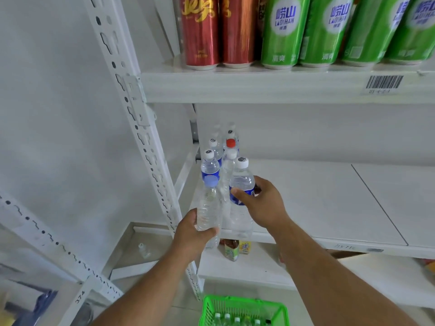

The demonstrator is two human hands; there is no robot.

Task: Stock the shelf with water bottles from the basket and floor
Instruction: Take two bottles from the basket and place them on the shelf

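1. A green basket (243,310) sits on the floor at the bottom edge, with bottle caps showing inside.
2. The left hand (191,234) grips a clear blue-capped bottle (208,208) low on its body, fingers (207,231) curled round the base, at the shelf (329,198) front edge.
3. The right hand (264,203) holds a white-capped, blue-labelled bottle (242,184) at the label, thumb in front, fingers wrapped behind.
4. Behind, more bottles (220,147) stand in the shelf's left corner.
5. Above, red and green cans (282,31) line the upper shelf.

wall: plain white wall (47,114) behind everything
racking: white slotted upright (141,128), pretty standard
lighting: soft, even, kinda washed out
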